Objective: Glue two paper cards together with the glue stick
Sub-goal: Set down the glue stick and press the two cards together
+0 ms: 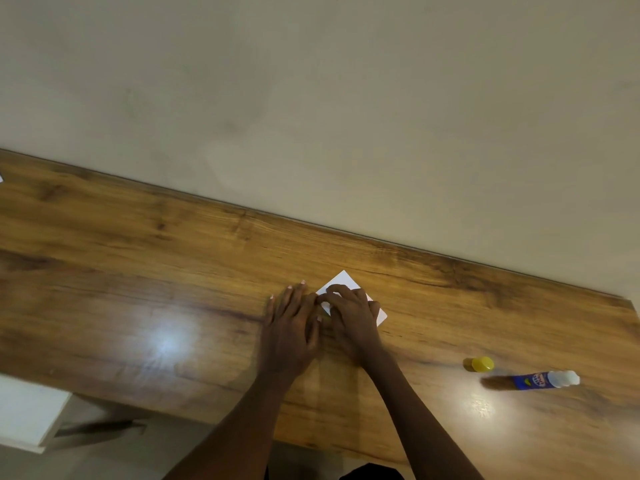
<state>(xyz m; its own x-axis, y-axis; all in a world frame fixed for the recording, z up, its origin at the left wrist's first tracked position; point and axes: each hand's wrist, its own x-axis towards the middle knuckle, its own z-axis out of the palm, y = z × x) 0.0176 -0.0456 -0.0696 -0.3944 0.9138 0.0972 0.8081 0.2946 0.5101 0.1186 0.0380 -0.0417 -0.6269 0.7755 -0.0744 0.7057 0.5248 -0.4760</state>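
A white paper card (341, 281) lies on the wooden table (138, 271), turned like a diamond. My right hand (349, 315) rests on top of it with curled fingers pressing down, covering most of it. My left hand (294, 320) lies flat on the table just left of the card, fingers spread, its thumb side touching the right hand. Whether one card or two lie stacked there I cannot tell. The glue stick (543, 380), blue with a white uncapped end, lies on its side far to the right. Its yellow cap (482, 364) sits beside it.
A beige wall (311, 98) runs along the table's far edge. A white piece of furniture (27, 410) stands below the table's near edge at the lower left. A small white scrap (1, 178) shows at the far left edge.
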